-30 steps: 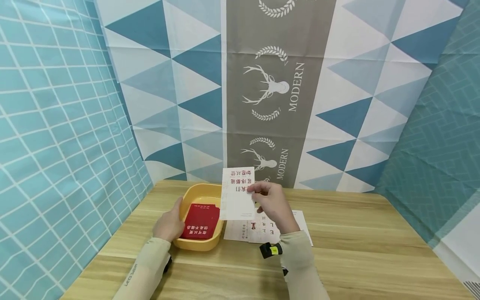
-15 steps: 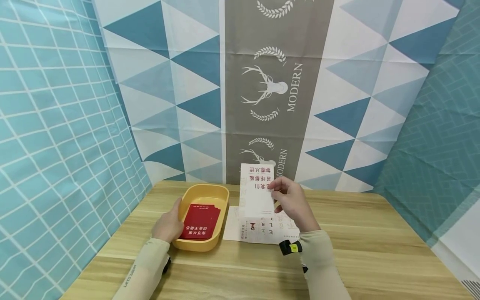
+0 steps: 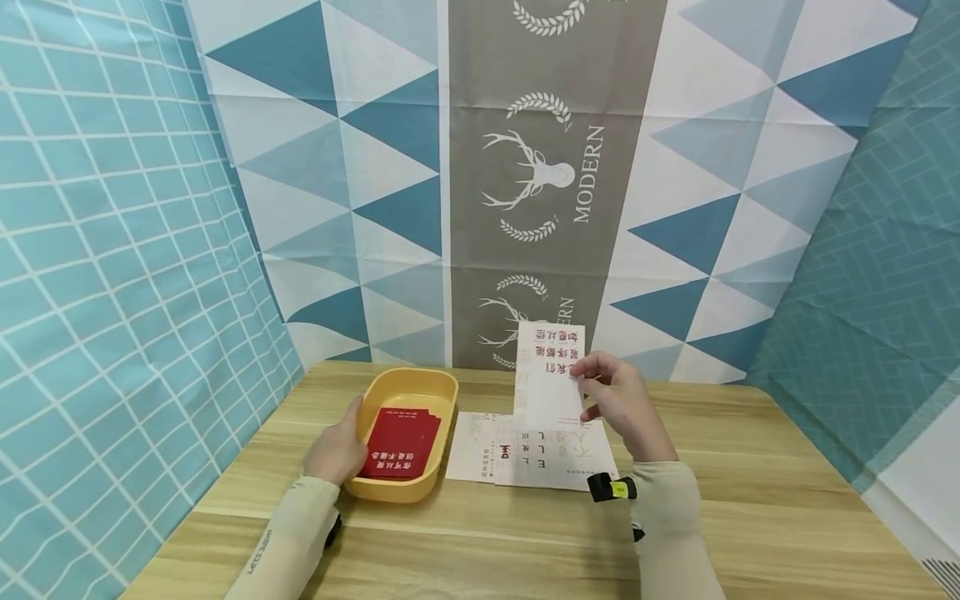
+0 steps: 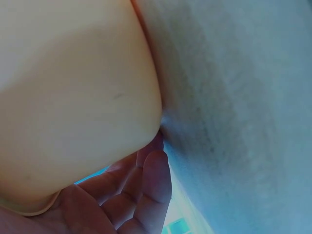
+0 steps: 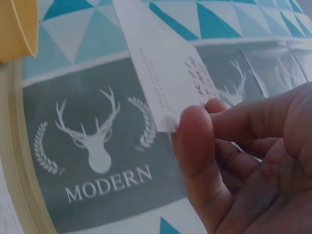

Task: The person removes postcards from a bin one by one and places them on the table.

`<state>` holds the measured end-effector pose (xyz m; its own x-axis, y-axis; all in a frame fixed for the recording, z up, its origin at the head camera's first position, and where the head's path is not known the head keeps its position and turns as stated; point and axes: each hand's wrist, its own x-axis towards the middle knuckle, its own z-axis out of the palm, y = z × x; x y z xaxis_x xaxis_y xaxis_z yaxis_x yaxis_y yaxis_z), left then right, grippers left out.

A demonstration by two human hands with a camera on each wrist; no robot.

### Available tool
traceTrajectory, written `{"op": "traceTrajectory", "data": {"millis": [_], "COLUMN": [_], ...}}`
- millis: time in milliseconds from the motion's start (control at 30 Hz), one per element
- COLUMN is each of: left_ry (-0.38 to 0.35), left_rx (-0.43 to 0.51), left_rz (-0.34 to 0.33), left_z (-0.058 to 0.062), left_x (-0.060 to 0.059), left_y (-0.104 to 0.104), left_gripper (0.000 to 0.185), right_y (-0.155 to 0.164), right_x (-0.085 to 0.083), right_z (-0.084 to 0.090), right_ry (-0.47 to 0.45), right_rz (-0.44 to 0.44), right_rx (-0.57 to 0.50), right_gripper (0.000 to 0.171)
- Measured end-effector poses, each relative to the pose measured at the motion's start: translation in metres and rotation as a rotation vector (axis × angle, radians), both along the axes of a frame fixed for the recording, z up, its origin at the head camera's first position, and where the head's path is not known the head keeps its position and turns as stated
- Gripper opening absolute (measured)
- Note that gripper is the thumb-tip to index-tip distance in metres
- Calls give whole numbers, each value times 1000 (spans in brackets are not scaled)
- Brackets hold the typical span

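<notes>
My right hand pinches a white card with red printed characters by its right edge, thumb against fingertips. The card is held up over several white printed cards that overlap on the table, and it hides part of them. In the right wrist view the card slants up from between thumb and fingers. My left hand grips the left side of a yellow plastic tray. Its fingers curl against the tray's outside in the left wrist view. Red cards with white characters lie stacked inside the tray.
The wood-grain table runs back to a patterned wall sheet with deer heads and triangles. A blue tiled sheet borders the left side, and a teal sheet the right.
My right hand has moved right with the white card, away from the tray and over the white cards on the table. My left hand and the tray stay put.
</notes>
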<state>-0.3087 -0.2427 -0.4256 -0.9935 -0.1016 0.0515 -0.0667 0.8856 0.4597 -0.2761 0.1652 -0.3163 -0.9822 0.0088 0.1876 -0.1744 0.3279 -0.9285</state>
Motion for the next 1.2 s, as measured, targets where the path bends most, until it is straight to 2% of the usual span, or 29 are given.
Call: {"op": "traceTrajectory", "data": {"millis": [267,400,633,867,1200], "left_ry": [7,7,0,-3,-1], "left_rx": [-3,-5,0,-5,-6], "left_rz": [-7,-6,-6,0,-6], "left_z": [0,-1,1,1,-1], "left_x": [-2,-2,-2,0,0], "left_y": [0,0,0,-2,-1], "left_gripper": [85,86,85,85,84], "right_y": [27,40,61,70,72], "right_x": [2,3,2,-4,-16], "right_z": [1,-2,-9,-20,-48], "right_ry": [-1,3,-3,-95,-248], "right_rz": [-59,-99,-137,-154,-123], "right_rx": [-31,-18,5,0,51], "right_gripper": [23,30,31,24,21]}}
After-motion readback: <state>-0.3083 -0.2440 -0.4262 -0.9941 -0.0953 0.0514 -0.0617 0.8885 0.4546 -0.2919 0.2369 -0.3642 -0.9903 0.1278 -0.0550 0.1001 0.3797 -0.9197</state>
